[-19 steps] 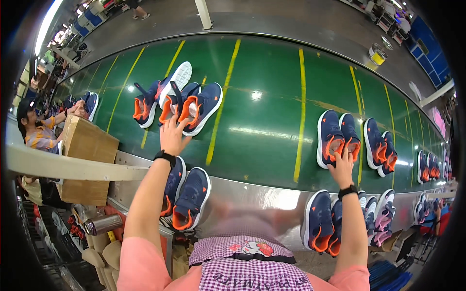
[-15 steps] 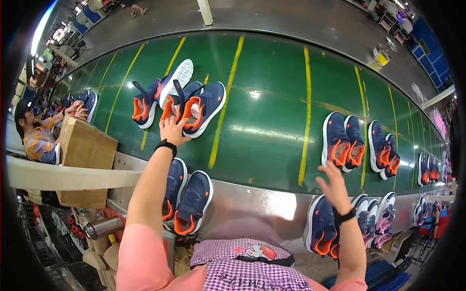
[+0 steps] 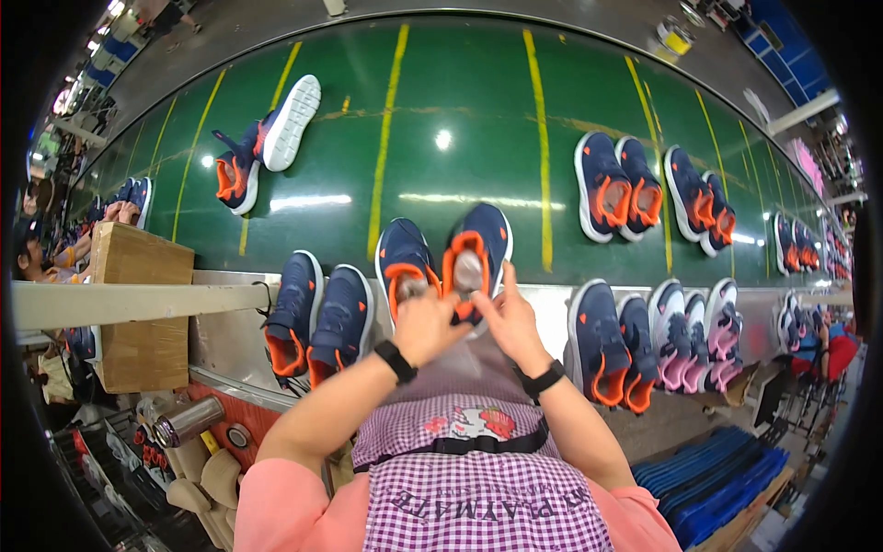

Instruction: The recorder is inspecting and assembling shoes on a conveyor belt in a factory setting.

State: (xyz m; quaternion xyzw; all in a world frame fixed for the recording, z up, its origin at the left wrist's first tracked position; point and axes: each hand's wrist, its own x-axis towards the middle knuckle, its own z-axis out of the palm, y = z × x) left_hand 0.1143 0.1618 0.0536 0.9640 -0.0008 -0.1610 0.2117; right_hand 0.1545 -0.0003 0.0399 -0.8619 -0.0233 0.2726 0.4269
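Observation:
Two navy sneakers with orange linings and white soles stand before me at the near belt edge, toes pointing away: a left sneaker [image 3: 401, 244] and a right sneaker [image 3: 480, 227]. My left hand [image 3: 425, 324] is closed at their heels, its fingertips partly hidden by the orange collars. Beside the right sneaker's heel is my right hand [image 3: 511, 322], index finger stretched along the shoe's outer side and thumb spread toward the heel. Clear wrapping or stuffing shows inside both shoes.
The green belt [image 3: 460, 166] has yellow cross lines. One navy pair [image 3: 246, 161] lies at left, sole partly up; more stand at right. Navy pairs [image 3: 336, 317] and pink-lined shoes [image 3: 673, 322] line the metal ledge. A cardboard box [image 3: 138, 304], rail [image 3: 138, 302] and co-worker are left.
My left hand has brought two sneakers from the belt toward me, to the ledge. My right hand has moved left to them from the right-hand pairs. My view has shifted.

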